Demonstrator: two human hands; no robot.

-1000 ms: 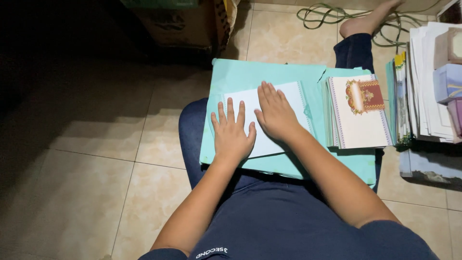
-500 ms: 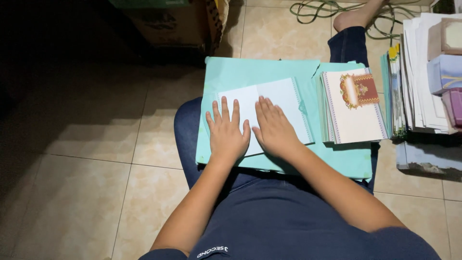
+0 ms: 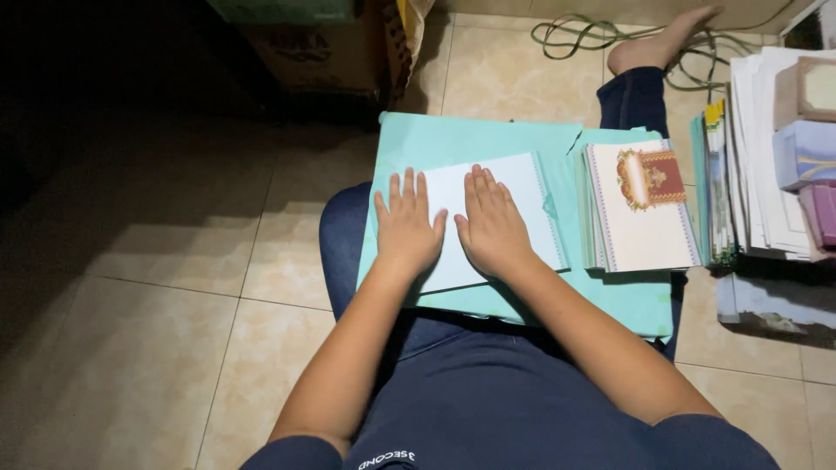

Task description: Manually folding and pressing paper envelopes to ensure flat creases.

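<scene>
Tiled floor (image 3: 174,261), dim room; person sitting with a teal folder (image 3: 470,139) across the lap. Left hand (image 3: 406,228) and right hand (image 3: 493,224): both open, gripping nothing, lying flat and pressing a white card (image 3: 522,187) on the folder. Advice: keeping palms even, edges aligned. Card stack (image 3: 640,218) lying just beside.

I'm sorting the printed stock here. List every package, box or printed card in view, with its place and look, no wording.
Cardboard box: top, behind the lap board; brown, dim.
Card stack: right of both hands on the teal sheet; white, patterned border, red-and-gold emblem.
White card: under the left hand and right hand; blank side up.
Small boxes: far right on a paper pile; tan, lavender, pink.
</scene>
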